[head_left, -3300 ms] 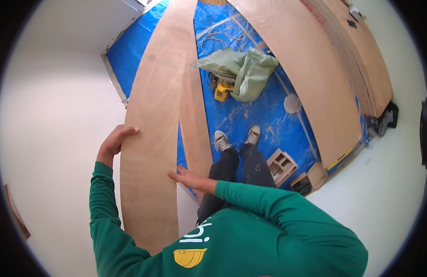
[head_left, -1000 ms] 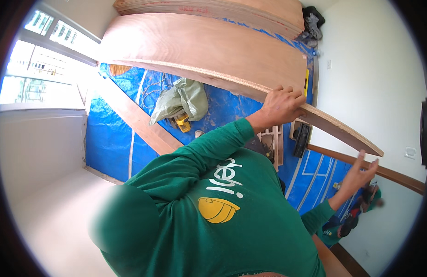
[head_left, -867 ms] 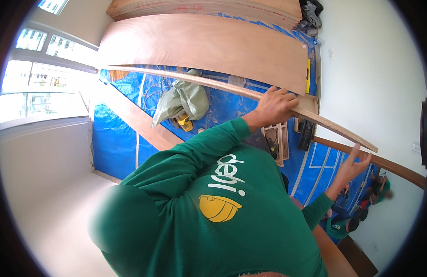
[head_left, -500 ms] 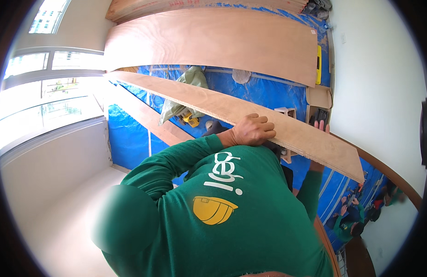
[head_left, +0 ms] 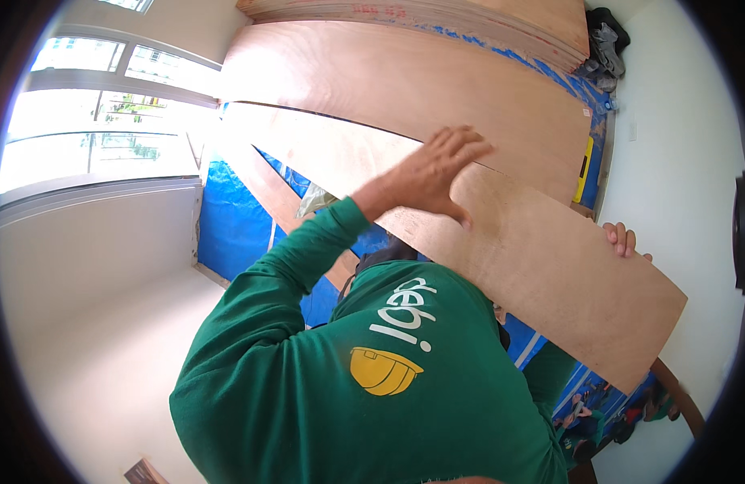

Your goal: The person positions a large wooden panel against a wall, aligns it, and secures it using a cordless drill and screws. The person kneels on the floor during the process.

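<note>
Plywood sheet [head_left: 501, 234] runs from the upper left of the frame to the lower right, tilted, in front of my chest. My left hand [head_left: 433, 173] lies flat on its face at centre frame, fingers spread. My right hand [head_left: 622, 239] curls its fingertips over the far edge at right; the palm is hidden behind the board. Larger plywood panel [head_left: 437, 89] lies beyond, on blue tarpaulin [head_left: 231, 234], lower left of the boards.
</note>
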Motion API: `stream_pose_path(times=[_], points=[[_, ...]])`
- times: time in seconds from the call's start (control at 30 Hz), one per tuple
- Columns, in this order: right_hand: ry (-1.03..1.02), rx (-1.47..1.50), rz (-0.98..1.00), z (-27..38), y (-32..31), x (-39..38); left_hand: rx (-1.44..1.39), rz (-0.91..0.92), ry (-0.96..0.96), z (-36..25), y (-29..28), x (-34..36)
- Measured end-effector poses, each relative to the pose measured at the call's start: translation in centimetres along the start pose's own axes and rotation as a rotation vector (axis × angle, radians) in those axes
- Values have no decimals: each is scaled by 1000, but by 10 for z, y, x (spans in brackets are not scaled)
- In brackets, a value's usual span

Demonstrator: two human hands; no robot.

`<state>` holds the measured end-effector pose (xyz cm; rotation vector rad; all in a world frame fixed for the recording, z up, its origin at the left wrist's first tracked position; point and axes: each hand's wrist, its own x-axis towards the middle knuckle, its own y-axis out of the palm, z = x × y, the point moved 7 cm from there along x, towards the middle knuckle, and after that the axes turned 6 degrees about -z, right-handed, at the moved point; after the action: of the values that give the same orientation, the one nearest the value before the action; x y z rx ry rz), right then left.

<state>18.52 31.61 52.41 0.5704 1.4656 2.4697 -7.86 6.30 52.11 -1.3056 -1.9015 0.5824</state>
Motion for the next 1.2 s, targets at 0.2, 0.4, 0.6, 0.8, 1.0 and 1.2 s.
stream_pose_path(times=[0.2, 0.4, 0.6, 0.8, 1.0, 1.2], points=[[1, -41, -46, -9, 57, 3, -100, 616, -441, 86, -26, -33], [-167, -91, -225, 24, 69, -109, -26, 294, -276, 61, -71, -49], [-466, -107, -590, 27, -18, -238, 166, 247, 23, 14, -27, -106], [-545, -248, -1390, -23, -102, -245, 156, 295, 111, 31, 82, -121], [-92, -306, -1411, -112, -84, -175, 187, 286, 107, 89, 171, -101], [141, -274, -1576, -131, -216, -151, 221, 417, 33, 137, 239, -89]])
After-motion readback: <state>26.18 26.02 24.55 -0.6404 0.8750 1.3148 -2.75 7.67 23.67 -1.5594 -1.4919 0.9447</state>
